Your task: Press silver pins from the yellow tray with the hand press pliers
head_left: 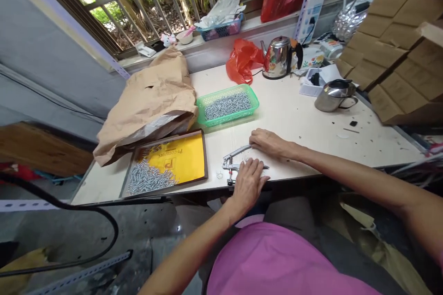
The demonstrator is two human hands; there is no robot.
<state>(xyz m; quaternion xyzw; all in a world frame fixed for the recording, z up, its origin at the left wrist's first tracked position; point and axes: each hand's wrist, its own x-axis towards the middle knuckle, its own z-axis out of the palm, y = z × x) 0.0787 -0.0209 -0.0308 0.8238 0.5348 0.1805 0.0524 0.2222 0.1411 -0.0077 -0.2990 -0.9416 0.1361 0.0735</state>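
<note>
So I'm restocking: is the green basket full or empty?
Partly full: the green basket holds a layer of small metal screws, below its rim.

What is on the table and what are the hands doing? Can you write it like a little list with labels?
left hand: rests flat on the metal plier tool
right hand: touches the tool's upper handle
green basket: full of small silver screws
yellow tray: a pile of screws in its near-left corner
behind: brown paper bag, steel kettle, metal pot
right side: cardboard boxes
</note>
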